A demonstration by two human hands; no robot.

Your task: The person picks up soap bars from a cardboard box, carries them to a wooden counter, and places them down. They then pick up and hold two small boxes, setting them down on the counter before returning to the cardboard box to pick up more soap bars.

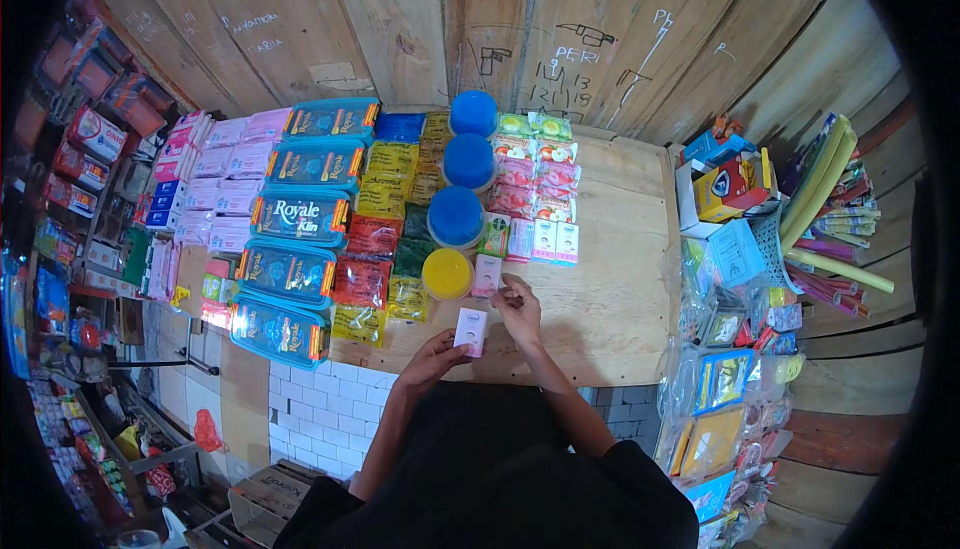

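My left hand (432,360) grips a small white-and-pink box (470,332) near the front edge of the wooden table (615,319). Just beyond it, my right hand (519,313) has its fingers curled at the lower right corner of a second pink box (486,275). That box lies beside a yellow-lidded round tub (448,274). Above it is a green packet (494,236), with a pink box (520,240) and two white-and-pink boxes (555,242) to the right. A column of blue-lidded tubs (456,215) runs up behind the yellow one.
Teal Royale packs (300,219), pink packs (240,160) and red sachets (361,281) lie in columns on the left. Fruit-pictured packets (556,177) lie at the back right. Crowded goods (725,399) flank the table's right edge; a wooden wall (410,39) stands behind.
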